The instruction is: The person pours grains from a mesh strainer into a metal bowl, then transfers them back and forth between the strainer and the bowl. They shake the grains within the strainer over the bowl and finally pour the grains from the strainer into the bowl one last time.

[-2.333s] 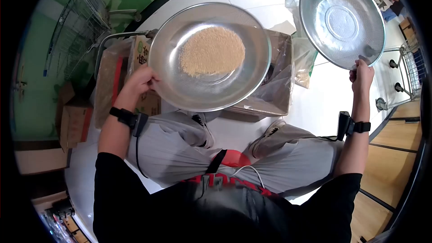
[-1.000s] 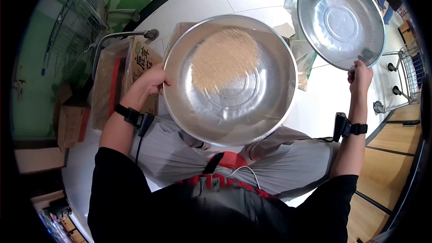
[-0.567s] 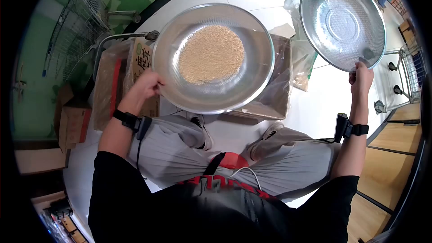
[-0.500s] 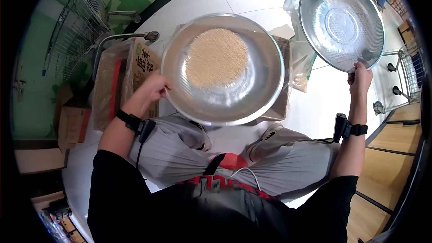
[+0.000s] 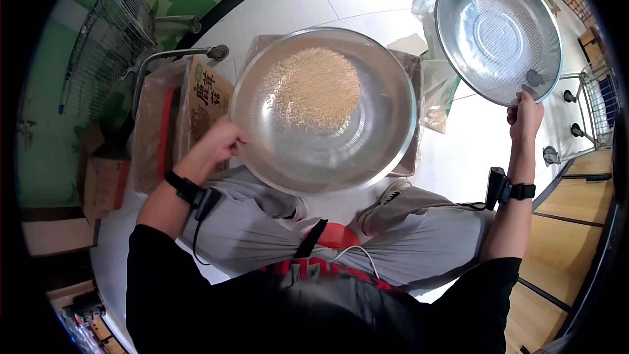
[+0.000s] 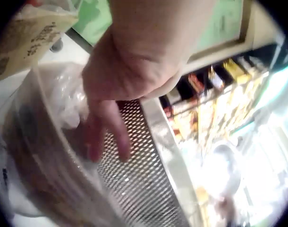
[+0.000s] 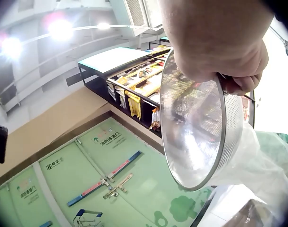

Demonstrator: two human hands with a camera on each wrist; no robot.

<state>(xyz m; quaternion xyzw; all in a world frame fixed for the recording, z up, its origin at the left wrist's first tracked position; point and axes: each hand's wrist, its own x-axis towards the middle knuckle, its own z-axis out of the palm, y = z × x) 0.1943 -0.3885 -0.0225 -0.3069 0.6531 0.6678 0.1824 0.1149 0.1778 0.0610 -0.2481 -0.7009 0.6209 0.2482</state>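
Note:
My left hand point(image 5: 223, 139) grips the left rim of a wide metal colander point(image 5: 295, 164) held over an open box. Pale beige grain point(image 5: 318, 88) lies in a round heap toward its far side. The left wrist view shows my fingers point(image 6: 119, 142) against the colander's perforated outer wall point(image 6: 139, 165). Out to the right, my right hand point(image 5: 526, 117) pinches the near rim of a second, smaller colander point(image 5: 498, 33), raised and with no grain visible in it. In the right wrist view this colander point(image 7: 193, 142) hangs tilted below my hand point(image 7: 219, 42).
Beneath the large colander is a plastic-lined cardboard box point(image 5: 411, 118), mostly hidden. A printed carton point(image 5: 208, 95) stands at the left beside a cart handle point(image 5: 177, 51). A clear plastic bag point(image 5: 438, 95) lies on the floor below the small colander. Wooden cabinets point(image 5: 576, 223) line the right side.
The large colander has swung away from and back toward my body several times, the grain shifting inside it. Now it sits nearer my knees. The right hand and small colander have barely moved.

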